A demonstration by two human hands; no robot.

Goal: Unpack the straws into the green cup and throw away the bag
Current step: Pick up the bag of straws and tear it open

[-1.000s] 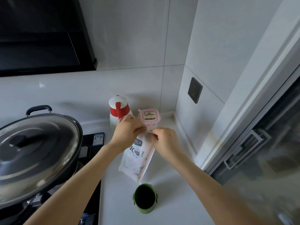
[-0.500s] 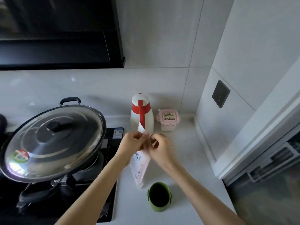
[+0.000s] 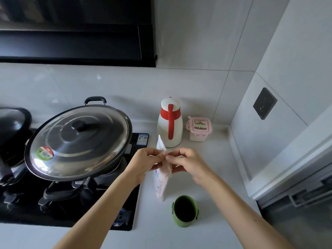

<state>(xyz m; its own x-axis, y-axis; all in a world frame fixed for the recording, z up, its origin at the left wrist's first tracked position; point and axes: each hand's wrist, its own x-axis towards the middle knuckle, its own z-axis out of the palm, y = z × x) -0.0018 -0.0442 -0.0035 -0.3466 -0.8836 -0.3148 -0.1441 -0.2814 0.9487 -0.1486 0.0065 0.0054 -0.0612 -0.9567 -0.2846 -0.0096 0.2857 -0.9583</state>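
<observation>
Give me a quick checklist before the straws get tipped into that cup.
1. Both hands grip the pink-and-white plastic bag: left hand and right hand pinch its top, ok.
2. Bag torn open: cannot tell.
3. Small green cup upright, mouth clear: ok.
4. Bag over cup: not ok, it hangs to the left of it.
5. White jug with red handle clear of hands: ok.

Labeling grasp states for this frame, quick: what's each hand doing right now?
Left hand: closed, pinching the top of the straw bag.
Right hand: closed, pinching the same bag top from the other side.
</observation>
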